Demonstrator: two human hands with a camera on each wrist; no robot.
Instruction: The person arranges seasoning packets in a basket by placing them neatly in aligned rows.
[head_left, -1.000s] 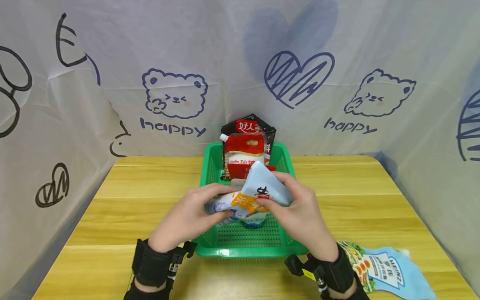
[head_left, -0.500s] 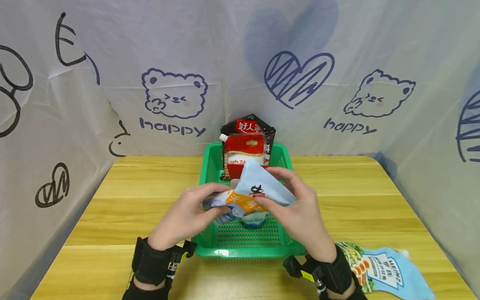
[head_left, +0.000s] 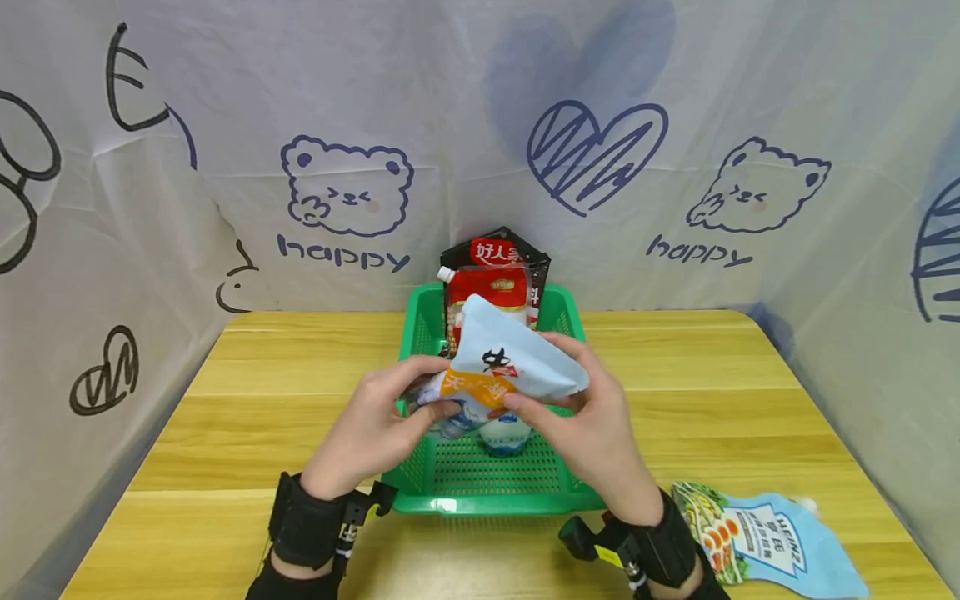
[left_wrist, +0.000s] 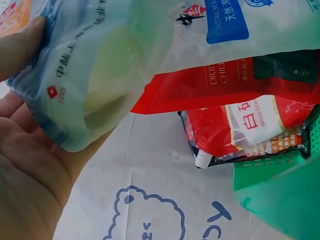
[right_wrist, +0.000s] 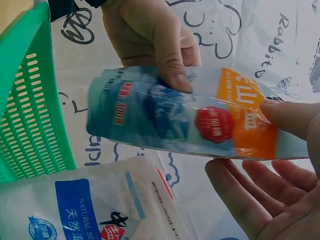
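A light blue and orange bag of salt (head_left: pixel 480 392) is held over the green basket (head_left: pixel 502 502), its pale top end tilted up. My left hand (head_left: pixel 386 412) pinches one end between thumb and fingers. At the other end my right hand (head_left: pixel 592 412) grips it, thumb on the orange band and fingers behind. Below, another salt bag (head_left: pixel 506 435), white with a blue label, stands in the basket, partly hidden by the held one. A red bag of dried chili (left_wrist: pixel 200 90) shows behind it in the left wrist view.
At the basket's back lean a red and white sugar pouch (head_left: pixel 510 287) with a white cap and a black bag (head_left: pixel 540 260). A light blue Heinz pouch (head_left: pixel 776 537) lies on the wooden table (head_left: pixel 712 400) at front right, beside my right wrist. A drawn-on white cloth (head_left: pixel 480 125) surrounds the table.
Both hands have shifted slightly left. The salt bag has moved up and left with them, covering more of the sugar pouch and baring more of the salt bag in the basket.
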